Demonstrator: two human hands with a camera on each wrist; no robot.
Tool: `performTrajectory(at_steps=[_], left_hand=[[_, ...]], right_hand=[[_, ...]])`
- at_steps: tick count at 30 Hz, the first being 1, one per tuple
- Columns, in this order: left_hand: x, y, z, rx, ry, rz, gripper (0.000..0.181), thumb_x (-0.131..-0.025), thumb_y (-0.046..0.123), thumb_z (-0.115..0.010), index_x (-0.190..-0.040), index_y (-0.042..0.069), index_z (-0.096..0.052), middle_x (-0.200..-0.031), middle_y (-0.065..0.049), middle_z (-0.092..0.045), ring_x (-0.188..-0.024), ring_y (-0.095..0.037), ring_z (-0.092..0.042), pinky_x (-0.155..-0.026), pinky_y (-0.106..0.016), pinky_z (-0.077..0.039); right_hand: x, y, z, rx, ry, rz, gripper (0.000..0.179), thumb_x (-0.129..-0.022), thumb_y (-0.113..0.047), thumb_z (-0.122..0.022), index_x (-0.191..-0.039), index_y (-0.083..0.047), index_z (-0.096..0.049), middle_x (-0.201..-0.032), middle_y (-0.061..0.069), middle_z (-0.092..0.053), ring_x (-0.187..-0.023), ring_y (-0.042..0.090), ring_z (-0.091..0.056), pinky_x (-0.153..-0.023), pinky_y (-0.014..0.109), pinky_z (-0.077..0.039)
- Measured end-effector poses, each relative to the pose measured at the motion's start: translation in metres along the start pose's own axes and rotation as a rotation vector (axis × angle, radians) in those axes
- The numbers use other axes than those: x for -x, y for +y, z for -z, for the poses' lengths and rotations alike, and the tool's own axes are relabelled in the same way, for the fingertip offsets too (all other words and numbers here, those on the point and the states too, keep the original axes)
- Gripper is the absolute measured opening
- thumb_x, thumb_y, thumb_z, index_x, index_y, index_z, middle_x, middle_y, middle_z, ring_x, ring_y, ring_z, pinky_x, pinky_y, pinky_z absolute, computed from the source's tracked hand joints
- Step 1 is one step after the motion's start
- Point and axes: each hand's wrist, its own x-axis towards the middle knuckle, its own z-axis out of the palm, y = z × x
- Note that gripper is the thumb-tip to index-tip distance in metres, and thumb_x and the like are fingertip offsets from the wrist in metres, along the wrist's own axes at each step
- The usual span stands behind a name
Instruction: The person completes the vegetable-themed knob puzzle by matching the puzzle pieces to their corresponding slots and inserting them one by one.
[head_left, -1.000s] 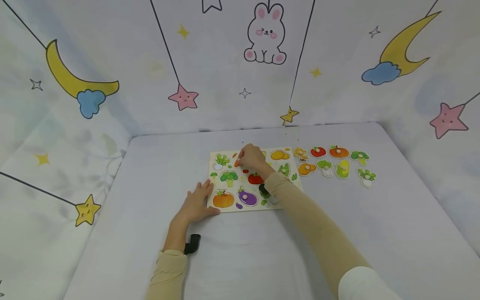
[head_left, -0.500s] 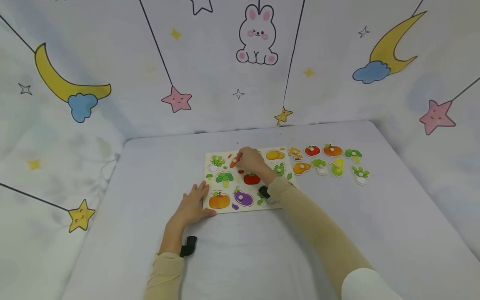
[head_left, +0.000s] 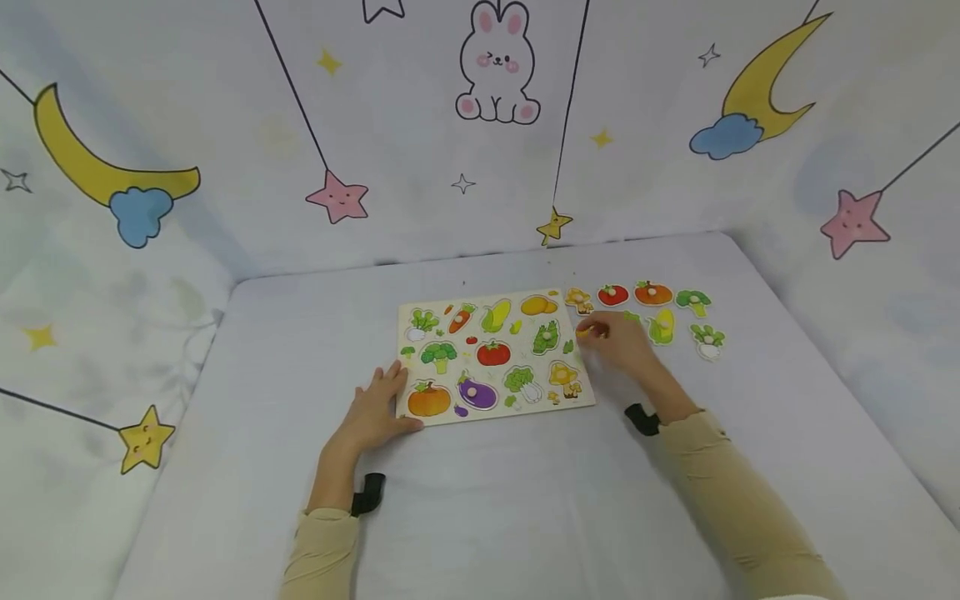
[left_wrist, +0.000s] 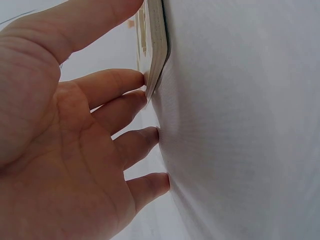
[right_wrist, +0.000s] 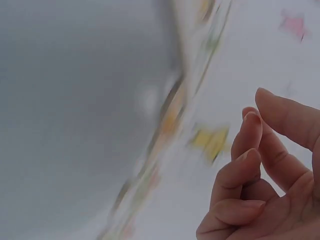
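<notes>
A pale vegetable puzzle board point(head_left: 522, 347) lies flat on the table. My left hand point(head_left: 372, 410) rests at its left edge, fingers spread; in the left wrist view the fingertips are right by the board's edge point(left_wrist: 157, 47). Knobbed carrot point(head_left: 461, 318), eggplant point(head_left: 477, 392) and asparagus point(head_left: 546, 337) pieces sit on the board. Just off its right edge, my right hand point(head_left: 618, 342) is over the loose pieces, with a bit of an orange-yellow piece point(head_left: 582, 333) showing at its fingertips. In the right wrist view its thumb and fingers are bent and apart, holding nothing.
Loose knobbed pieces lie right of the board: mushroom point(head_left: 578, 301), tomato point(head_left: 612, 295), pumpkin point(head_left: 653, 293), broccoli point(head_left: 693, 302), corn point(head_left: 662, 326) and radish point(head_left: 708, 341). A leafy green piece point(head_left: 632, 317) is partly hidden behind the right hand. A patterned wall stands behind the table.
My right hand has left the carrot on the board and moved right to the loose pieces, uncovering the board's right half. The left hand stays at the board's edge; the head view has shifted slightly.
</notes>
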Motion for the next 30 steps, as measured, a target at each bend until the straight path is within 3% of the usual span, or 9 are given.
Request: performTrajectory(at_steps=[5, 8, 12, 17, 25, 30], left_hand=[[0.002, -0.002, 0.001, -0.01, 0.0, 0.008, 0.091, -0.082, 0.028, -0.079, -0.153, 0.003, -0.027, -0.164, -0.013, -0.014, -0.151, -0.041, -0.004, -0.118, -0.065, 0.0], [0.003, -0.004, 0.002, -0.004, 0.001, 0.013, 0.091, -0.082, 0.028, -0.078, -0.153, 0.002, -0.027, -0.164, -0.013, -0.014, -0.151, -0.041, -0.003, -0.118, -0.065, 0.001], [0.005, -0.006, 0.003, 0.007, 0.009, 0.017, 0.091, -0.081, 0.027, -0.079, -0.152, 0.001, -0.028, -0.164, -0.014, -0.014, -0.15, -0.042, -0.004, -0.117, -0.066, 0.001], [0.006, -0.008, 0.003, 0.007, 0.018, 0.011, 0.091, -0.081, 0.026, -0.079, -0.152, 0.001, -0.029, -0.163, -0.015, -0.015, -0.15, -0.043, -0.005, -0.116, -0.067, 0.0], [0.006, -0.009, 0.005, 0.003, 0.016, 0.004, 0.091, -0.082, 0.029, -0.078, -0.153, 0.002, -0.028, -0.163, -0.015, -0.015, -0.15, -0.043, -0.005, -0.117, -0.067, -0.001], [0.004, -0.008, 0.007, 0.01, 0.01, 0.006, 0.092, -0.082, 0.029, -0.078, -0.153, 0.002, -0.027, -0.164, -0.014, -0.014, -0.151, -0.042, -0.004, -0.118, -0.066, 0.0]], right_hand=[[0.008, 0.065, 0.052, 0.056, 0.115, -0.181, 0.034, -0.093, -0.021, -0.064, -0.12, -0.001, -0.063, -0.102, 0.022, -0.062, -0.083, 0.03, -0.055, -0.059, 0.027, -0.044], [0.013, 0.092, 0.075, 0.084, 0.105, -0.278, 0.041, -0.093, -0.021, -0.062, -0.127, 0.002, -0.057, -0.112, 0.03, -0.058, -0.092, 0.039, -0.055, -0.063, 0.034, -0.046], [0.017, 0.116, 0.09, 0.11, 0.047, -0.333, 0.048, -0.09, -0.021, -0.062, -0.13, 0.005, -0.052, -0.123, 0.036, -0.052, -0.105, 0.048, -0.052, -0.075, 0.048, -0.048], [0.016, 0.128, 0.095, 0.036, 0.006, -0.388, 0.052, -0.089, -0.021, -0.065, -0.131, 0.005, -0.05, -0.127, 0.036, -0.046, -0.112, 0.049, -0.045, -0.088, 0.058, -0.043], [0.008, 0.13, 0.093, -0.021, 0.016, -0.423, 0.045, -0.086, -0.018, -0.07, -0.121, 0.006, -0.056, -0.115, 0.027, -0.051, -0.104, 0.04, -0.046, -0.078, 0.044, -0.04], [0.008, 0.131, 0.094, -0.055, 0.023, -0.464, 0.046, -0.086, -0.017, -0.07, -0.122, 0.009, -0.055, -0.121, 0.028, -0.053, -0.11, 0.041, -0.046, -0.089, 0.052, -0.04]])
